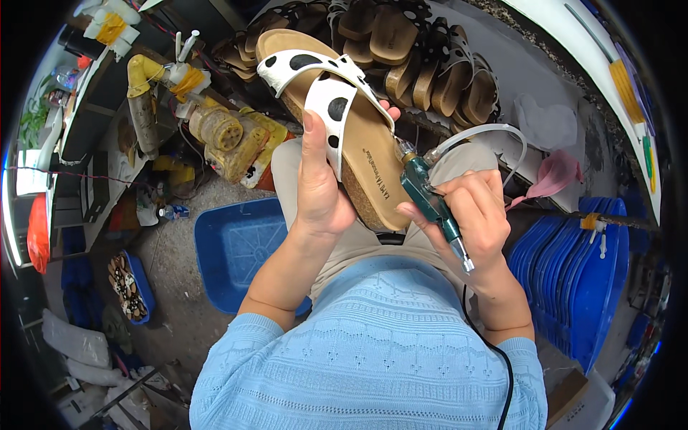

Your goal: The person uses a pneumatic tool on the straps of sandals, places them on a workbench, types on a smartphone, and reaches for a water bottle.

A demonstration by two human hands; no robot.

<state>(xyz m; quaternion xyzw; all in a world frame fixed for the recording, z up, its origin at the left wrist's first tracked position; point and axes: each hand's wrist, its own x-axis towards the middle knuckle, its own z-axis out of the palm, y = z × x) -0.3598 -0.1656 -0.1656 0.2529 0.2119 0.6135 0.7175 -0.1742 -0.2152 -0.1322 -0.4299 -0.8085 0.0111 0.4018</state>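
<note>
My left hand [320,183] is closed round a cork-soled sandal [369,168], thumb upright along its near side and fingertips showing past the far edge. White straps with black spots cross the tan footbed. In my right hand [473,215] is a small dark green pistol-like tool [421,188] with a metal nozzle and a silver end piece. Its nozzle points up at the sandal's right edge, close to the strap's lower end; whether it touches, I cannot tell. A clear hose [494,129] joins the tool near its nozzle.
More spotted sandals [437,79] stand along the bench at the far side. A blue plastic tub [240,247] sits on the floor at left, and stacked blue bins [566,279] lean at right. Yellow-stained machinery [229,136] stands left. A black cord [494,351] hangs over my lap.
</note>
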